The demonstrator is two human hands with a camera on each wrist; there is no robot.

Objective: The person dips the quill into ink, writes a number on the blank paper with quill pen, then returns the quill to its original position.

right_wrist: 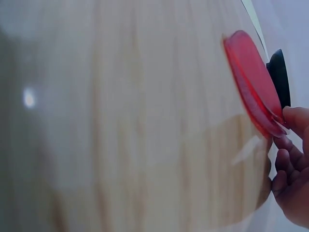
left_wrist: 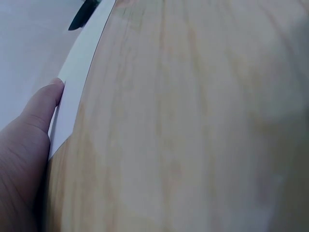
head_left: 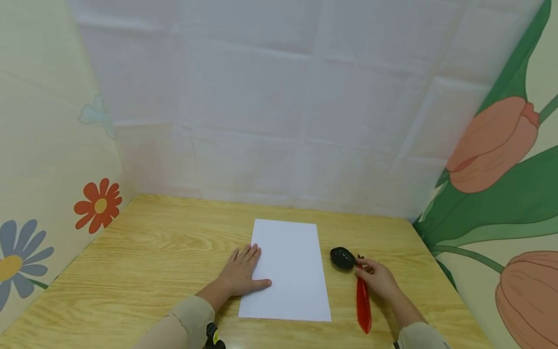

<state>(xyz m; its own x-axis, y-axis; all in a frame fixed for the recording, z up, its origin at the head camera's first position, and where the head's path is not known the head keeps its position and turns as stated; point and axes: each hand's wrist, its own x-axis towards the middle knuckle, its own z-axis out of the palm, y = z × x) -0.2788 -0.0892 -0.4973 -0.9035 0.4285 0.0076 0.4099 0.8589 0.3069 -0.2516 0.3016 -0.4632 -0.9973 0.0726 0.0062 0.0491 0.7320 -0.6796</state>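
Observation:
A white sheet of paper [head_left: 289, 271] lies on the wooden table. My left hand [head_left: 241, 274] rests on its left edge, fingers straight and thumb spread over the sheet; in the left wrist view the thumb [left_wrist: 43, 106] lies along the paper's edge [left_wrist: 79, 89]. To the right of the paper, my right hand [head_left: 379, 278] pinches the narrow end of a glossy black oval piece [head_left: 342, 259]. Below those fingertips, a long, glossy red piece [head_left: 364, 305] points toward me. In the right wrist view the red piece [right_wrist: 253, 77] overlaps the black one [right_wrist: 279, 77].
The wood-grain table [head_left: 165, 242] meets a creased white backdrop [head_left: 261, 121] behind. Side panels carry printed flowers [head_left: 99, 206] on the left and large tulips [head_left: 497, 145] on the right.

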